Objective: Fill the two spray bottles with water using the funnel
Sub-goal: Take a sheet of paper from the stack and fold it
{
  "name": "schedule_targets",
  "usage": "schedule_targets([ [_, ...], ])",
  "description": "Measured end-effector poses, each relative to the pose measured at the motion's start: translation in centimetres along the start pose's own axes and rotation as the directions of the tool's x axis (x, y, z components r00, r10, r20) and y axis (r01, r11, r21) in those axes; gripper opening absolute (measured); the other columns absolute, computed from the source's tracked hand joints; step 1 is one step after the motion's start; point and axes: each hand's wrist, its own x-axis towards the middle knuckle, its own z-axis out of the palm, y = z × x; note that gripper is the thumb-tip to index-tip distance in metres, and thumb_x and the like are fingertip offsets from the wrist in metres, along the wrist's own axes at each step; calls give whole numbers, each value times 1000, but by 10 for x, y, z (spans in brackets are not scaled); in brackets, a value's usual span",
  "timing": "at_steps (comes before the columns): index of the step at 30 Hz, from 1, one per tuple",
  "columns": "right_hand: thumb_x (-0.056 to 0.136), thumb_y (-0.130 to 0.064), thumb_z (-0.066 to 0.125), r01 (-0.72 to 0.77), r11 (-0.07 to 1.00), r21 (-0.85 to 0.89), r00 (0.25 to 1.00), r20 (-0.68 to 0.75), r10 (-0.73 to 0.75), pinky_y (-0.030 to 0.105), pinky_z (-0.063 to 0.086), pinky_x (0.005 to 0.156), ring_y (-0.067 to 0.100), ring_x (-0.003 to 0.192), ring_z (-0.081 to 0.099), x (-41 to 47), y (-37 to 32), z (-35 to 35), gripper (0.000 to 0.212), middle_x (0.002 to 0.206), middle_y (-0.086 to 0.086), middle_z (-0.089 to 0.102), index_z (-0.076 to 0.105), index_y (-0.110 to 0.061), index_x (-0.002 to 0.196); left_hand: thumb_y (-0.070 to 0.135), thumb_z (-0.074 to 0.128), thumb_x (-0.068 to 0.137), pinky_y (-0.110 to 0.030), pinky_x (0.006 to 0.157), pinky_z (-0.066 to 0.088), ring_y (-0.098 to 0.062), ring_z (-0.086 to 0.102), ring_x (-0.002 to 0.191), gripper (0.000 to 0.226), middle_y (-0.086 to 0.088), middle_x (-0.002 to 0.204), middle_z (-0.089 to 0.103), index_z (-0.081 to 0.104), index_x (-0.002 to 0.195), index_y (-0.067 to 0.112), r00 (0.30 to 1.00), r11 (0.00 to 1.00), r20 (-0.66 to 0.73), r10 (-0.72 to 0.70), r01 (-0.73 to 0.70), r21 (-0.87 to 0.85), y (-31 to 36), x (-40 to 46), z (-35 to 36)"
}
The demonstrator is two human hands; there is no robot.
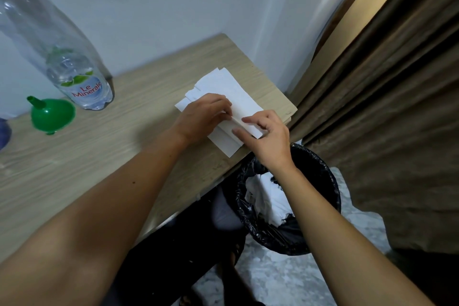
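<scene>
Head view, at a wood-grain table (104, 156) set into a room corner: my left hand (201, 117) lies on a stack of folded white paper towels (223, 97), its fingers (223, 104) curled at the stack's edge, while my right hand (265, 136) pinches the near corner of the top sheets, index finger and thumb extended along the fold. Both hands are busy with paper, neither holding a task item. The green plastic funnel (52, 114) rests rim-down on the table well to the left of my fingers, its spout tilted up and away to the left. Just beyond it stands a clear plastic water bottle with a Le Minerale label (84, 87), which appears nearly empty; its long axis leans up and left in the wide lens. A blue shape (3, 131) at the far left edge may be one spray bottle, though too little shows to tell. Below my right wrist sits a black-lined waste bin (293, 196) holding crumpled white paper. My left hand is the nearer to the funnel, so I judge any reach for it would sweep leftward across the table.
</scene>
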Motion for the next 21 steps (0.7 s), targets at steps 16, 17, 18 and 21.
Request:
schedule_targets([
  [16, 93, -20, 79, 83, 994, 68, 988, -135, -73, 18, 50, 83, 5, 93, 69, -3, -47, -14, 5, 98, -8, 77, 81, -16, 94, 19, 63, 101, -27, 81, 38, -20, 59, 100, 10, 1, 107, 71, 69, 109, 16, 985, 988, -83, -153, 152, -14, 6, -25, -43],
  [17, 92, -20, 79, 80, 993, 84, 988, -135, -68, 18, 50, 83, 4, 93, 69, -4, -52, -15, 5, 98, -9, 77, 81, -16, 94, 19, 62, 101, -26, 82, 37, -20, 60, 102, 11, 1, 109, 71, 69, 110, 16, 981, 986, -100, -164, 164, -5, 6, -28, -47],
  [18, 92, -21, 80, 73, 992, 102, 990, -131, -59, 19, 51, 83, 4, 94, 70, -5, -57, -16, 4, 98, -11, 78, 81, -17, 94, 20, 61, 102, -27, 82, 38, -21, 60, 103, 13, 1, 110, 72, 69, 112, 16, 976, 984, -122, -178, 180, 4, 8, -32, -53],
  [21, 92, -22, 80, 63, 991, 118, 993, -108, -50, 26, 54, 82, 7, 92, 71, -11, -71, -14, 3, 97, -15, 78, 82, -22, 94, 25, 57, 103, -31, 83, 40, -25, 62, 101, 19, -2, 108, 71, 69, 112, 15, 956, 973, -192, -223, 231, 22, 11, -52, -74],
])
